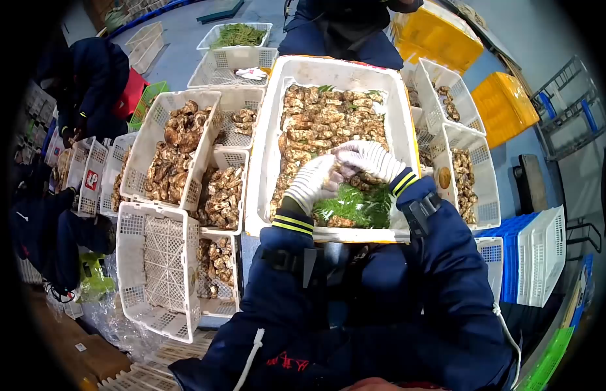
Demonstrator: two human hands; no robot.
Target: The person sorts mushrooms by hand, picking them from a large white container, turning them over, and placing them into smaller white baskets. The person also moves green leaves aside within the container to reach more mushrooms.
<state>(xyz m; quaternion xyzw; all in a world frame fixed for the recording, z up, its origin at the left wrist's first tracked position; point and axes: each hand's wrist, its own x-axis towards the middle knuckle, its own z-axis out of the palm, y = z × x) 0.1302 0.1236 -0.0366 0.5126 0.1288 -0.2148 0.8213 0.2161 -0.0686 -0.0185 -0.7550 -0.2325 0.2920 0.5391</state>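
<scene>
Both hands wear white striped gloves and meet above a white foam box (264,163). My left hand (312,182) has its fingers bent together at the fingertips of my right hand (368,161). Whatever is between the fingers is too small to make out. Beneath them, rows of brown, lumpy mushrooms (332,117) lie packed in the box. Green fern leaves (355,207) cover the mushrooms at the near end, just below my hands. A few more leaf bits show among the far rows.
White baskets of mushrooms (176,153) stand at the left, with an empty basket (163,260) nearer. More baskets (465,176) line the right side, beside yellow boxes (505,107). A person (342,29) sits across the box; other people (98,85) are at the left.
</scene>
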